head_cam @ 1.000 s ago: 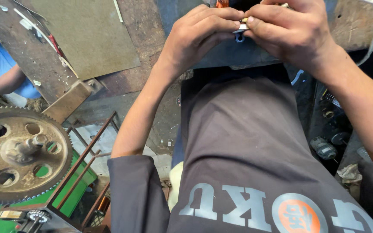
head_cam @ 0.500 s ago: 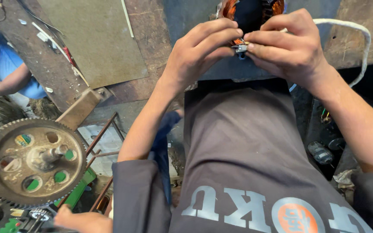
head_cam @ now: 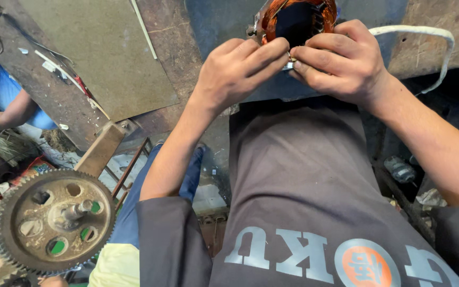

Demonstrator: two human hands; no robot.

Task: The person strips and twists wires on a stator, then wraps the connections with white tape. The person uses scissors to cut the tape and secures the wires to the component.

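Two bare hands meet at the top centre of the head view, fingertips pressed together on a small pale metallic piece (head_cam: 289, 65) that is mostly hidden between them; what it is cannot be told. The left hand (head_cam: 237, 72) comes in from the lower left, its fingers extended and closed narrowly onto the piece, while the right hand (head_cam: 341, 61) curls over from the right, thumb and forefinger pinching the same spot. Just beyond the fingertips, touching or nearly touching them, sits a motor stator (head_cam: 297, 21) with orange copper windings around a dark central opening, resting on a bluish-grey worn workbench (head_cam: 219, 24) near its near edge. A white cord (head_cam: 426, 40) loops from behind the right hand toward the right edge of the bench and drops over it. On the left part of the bench lies a flat olive-grey sheet (head_cam: 102, 53), with a thin pale rod (head_cam: 143, 29) across its right edge. Below the hands, the person's dark grey shirt (head_cam: 304, 175) fills the lower centre. At the lower left corner, well apart from the hands, stands a large rusty toothed gear (head_cam: 54, 220) with a short central shaft. At the far left edge, another person's forearm (head_cam: 14, 109) shows beside blue cloth.
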